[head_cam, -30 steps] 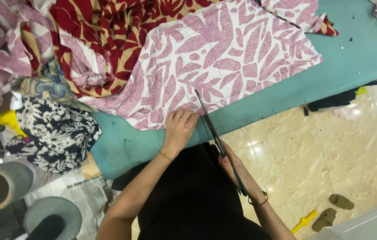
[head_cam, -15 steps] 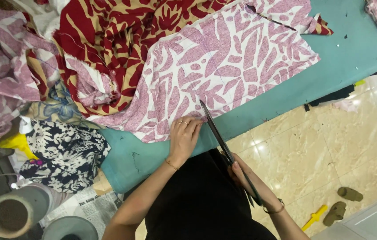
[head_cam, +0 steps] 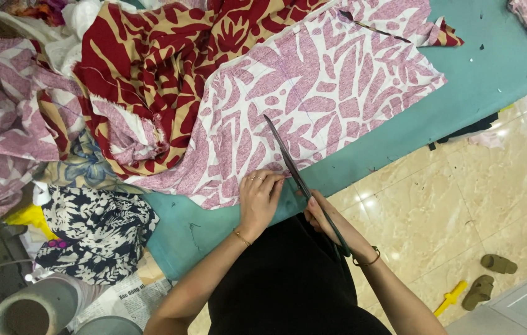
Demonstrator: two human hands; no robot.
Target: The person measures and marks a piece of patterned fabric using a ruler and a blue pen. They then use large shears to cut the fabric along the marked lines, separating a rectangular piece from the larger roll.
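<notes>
The teal counter carries a heap of printed cloths at its far-left side and, spread flat toward its near edge, the pink-and-white leaf-print fabric; this fabric is the piece under work and its near margin lies just beyond the person's body. A red-and-tan cloth overlaps it on the left. The scissors lie with their long axis running diagonally, handles at the near right and points directed up and to the left across the fabric, so the uncut cloth lies ahead of the blades, away from the person. The blades appear close together; whether they are fully closed cannot be told. The left hand rests flat, fingers extended, on the fabric margin just to the left of the blades, touching the cloth and holding nothing. The right hand, its grip clenched about the scissor handles, sits at the counter edge and is the hand nearer the tool's rear end. A pair of sandals lies on the tiled floor, well apart.
</notes>
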